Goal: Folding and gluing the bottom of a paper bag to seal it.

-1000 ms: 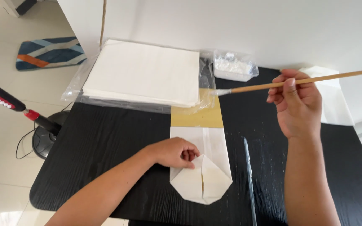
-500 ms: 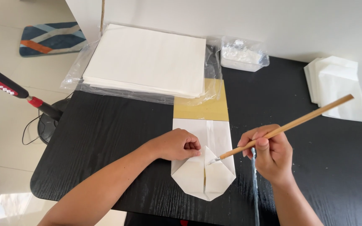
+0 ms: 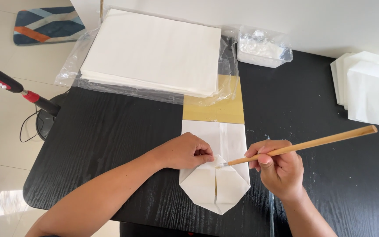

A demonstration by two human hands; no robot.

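So from my seat on the head cam, I've got the left hand [image 3: 188, 151] curled into a loose fist, knuckles pressing down on the white folded paper piece with a pointed bottom end [image 3: 216, 184], right at its left edge near the middle fold. The right hand [image 3: 277, 169] is closed around a long thin wooden brush handle [image 3: 303, 144], held like a pencil, the tip touching the paper just beside the left fingertips. There's a whitish blob at the tip, probably paste, though it's too small for me to be sure.

The paper lies flat on the black woodgrain table [image 3: 110, 145], near the front edge, its upper end resting against a flat yellowish cardboard sheet [image 3: 216, 109]. Behind that sits a thick stack of white square paper sheets [image 3: 154, 52] on a crinkled clear plastic wrapper [image 3: 73, 70]. A small clear plastic tub holding something white [image 3: 264, 48] sits right of the stack, and a small pile of folded white papers [image 3: 367, 87] sits at the far right edge. A thin dark strip [image 3: 271, 206] lies on the table by my right wrist.
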